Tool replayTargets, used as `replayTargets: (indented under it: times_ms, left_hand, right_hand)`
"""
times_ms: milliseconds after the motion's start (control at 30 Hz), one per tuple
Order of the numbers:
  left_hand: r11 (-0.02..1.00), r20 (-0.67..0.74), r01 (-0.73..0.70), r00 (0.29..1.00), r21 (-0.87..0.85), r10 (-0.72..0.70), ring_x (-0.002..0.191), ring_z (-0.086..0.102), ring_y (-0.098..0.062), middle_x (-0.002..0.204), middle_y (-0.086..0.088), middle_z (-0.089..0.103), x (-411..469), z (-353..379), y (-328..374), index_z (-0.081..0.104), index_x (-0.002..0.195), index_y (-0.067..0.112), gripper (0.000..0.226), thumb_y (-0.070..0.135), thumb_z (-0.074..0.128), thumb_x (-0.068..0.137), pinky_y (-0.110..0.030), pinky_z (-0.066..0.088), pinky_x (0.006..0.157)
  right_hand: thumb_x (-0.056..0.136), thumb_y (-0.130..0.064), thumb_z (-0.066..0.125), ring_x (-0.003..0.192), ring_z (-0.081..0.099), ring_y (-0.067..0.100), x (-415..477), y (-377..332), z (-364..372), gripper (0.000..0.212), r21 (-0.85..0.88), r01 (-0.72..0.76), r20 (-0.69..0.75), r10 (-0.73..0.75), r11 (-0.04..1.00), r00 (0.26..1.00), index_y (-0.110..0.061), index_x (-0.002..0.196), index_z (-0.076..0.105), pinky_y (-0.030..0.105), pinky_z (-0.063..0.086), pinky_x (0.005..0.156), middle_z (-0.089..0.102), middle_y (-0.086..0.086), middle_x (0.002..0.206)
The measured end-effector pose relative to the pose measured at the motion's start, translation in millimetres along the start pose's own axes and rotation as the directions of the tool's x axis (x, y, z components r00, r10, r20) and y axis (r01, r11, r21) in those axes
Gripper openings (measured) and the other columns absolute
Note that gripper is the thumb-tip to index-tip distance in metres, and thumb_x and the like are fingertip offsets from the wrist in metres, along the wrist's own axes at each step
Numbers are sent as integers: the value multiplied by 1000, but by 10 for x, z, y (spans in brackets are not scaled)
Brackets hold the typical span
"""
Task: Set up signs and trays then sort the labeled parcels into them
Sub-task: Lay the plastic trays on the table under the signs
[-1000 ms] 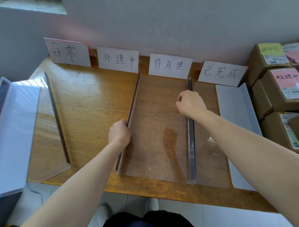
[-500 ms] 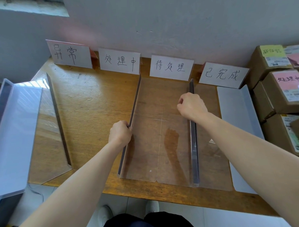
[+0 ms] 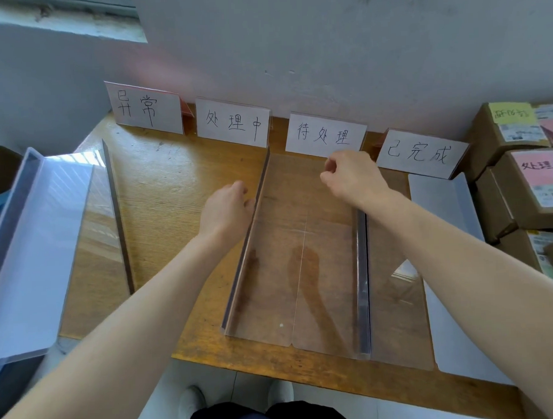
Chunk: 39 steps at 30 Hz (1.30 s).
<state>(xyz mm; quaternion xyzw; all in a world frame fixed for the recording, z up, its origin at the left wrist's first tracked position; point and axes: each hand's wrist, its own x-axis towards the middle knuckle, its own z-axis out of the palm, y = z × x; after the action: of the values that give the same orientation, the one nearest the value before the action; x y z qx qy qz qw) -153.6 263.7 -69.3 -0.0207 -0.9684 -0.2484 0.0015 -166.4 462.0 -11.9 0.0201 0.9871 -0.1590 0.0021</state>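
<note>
A clear tray (image 3: pixel 264 241) lies lengthwise on the wooden worktop (image 3: pixel 173 194), with one upright wall along each long side. The left hand (image 3: pixel 227 208) rests against the outside of the tray's left wall, fingers relaxed and nearly straight. The right hand (image 3: pixel 353 177) hovers over the far end of the tray's right wall with its fingers curled; I cannot tell whether they pinch anything. Four handwritten signs (image 3: pixel 233 122) stand in a row just beyond the tray's far end, along the wall. Left of the tray, well apart, lies a second clear tray (image 3: pixel 92 236). Right of the tray lies a white tray (image 3: pixel 444 227), and past it a stack of cardboard parcels (image 3: pixel 522 198) bearing pink and yellow labels.
</note>
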Motion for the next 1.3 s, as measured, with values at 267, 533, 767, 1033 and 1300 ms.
replayTargets:
  times_ms: [267, 533, 767, 1033, 1300]
  left_hand:
    - [943, -543, -268, 770, 200, 334, 98, 57, -33, 107, -14, 64, -36, -1326, 365, 60, 112, 3, 28, 21, 53, 92, -42, 43, 85]
    - [889, -678, -173, 591, 423, 437, 105, 57, -36, 115, -17, 61, -390, -2349, -86, 54, 123, 4, 44, 31, 56, 89, -46, 43, 90]
    - [858, -741, -75, 470, 507, 479, 99, 59, -38, 110, -18, 62, -728, -3122, -912, 55, 118, 2, 43, 30, 60, 86, -47, 46, 86]
    - [898, -669, -55, 647, 437, 366, 87, 62, -37, 102, -18, 64, -686, -3107, -2156, 57, 115, 1, 45, 34, 48, 86, -42, 49, 73]
    - [950, -331, 217, 934, 226, -135, 99, 57, -32, 112, -13, 59, -525, -2236, -3067, 48, 124, 6, 44, 36, 55, 92, -42, 46, 82]
  right_hand:
    - [94, -26, 51, 98, 56, 34, -116, -906, -727, 29, -170, 302, -287, -341, 938, 895, -3, 110, 58, 39, 42, 80, 62, 14, 103]
    - [87, -26, 63, 96, 55, 37, -458, -2055, -1063, 31, -227, 456, -609, -491, 860, 623, 0, 103, 61, 46, 43, 82, 65, 18, 96]
    - [81, -26, 63, 95, 61, 37, -755, -3283, -881, 34, -293, 493, -700, -535, 820, 474, 1, 103, 65, 43, 46, 80, 67, 17, 100]
    - [87, -29, 60, 93, 58, 33, -626, -4031, -38, 29, -249, 452, -484, -514, 857, 708, -4, 103, 62, 42, 45, 77, 64, 14, 102]
    - [97, -30, 46, 114, 45, 29, -278, -3855, 1068, 38, -226, 331, 46, -329, 916, 943, -5, 125, 48, 37, 42, 89, 52, 12, 123]
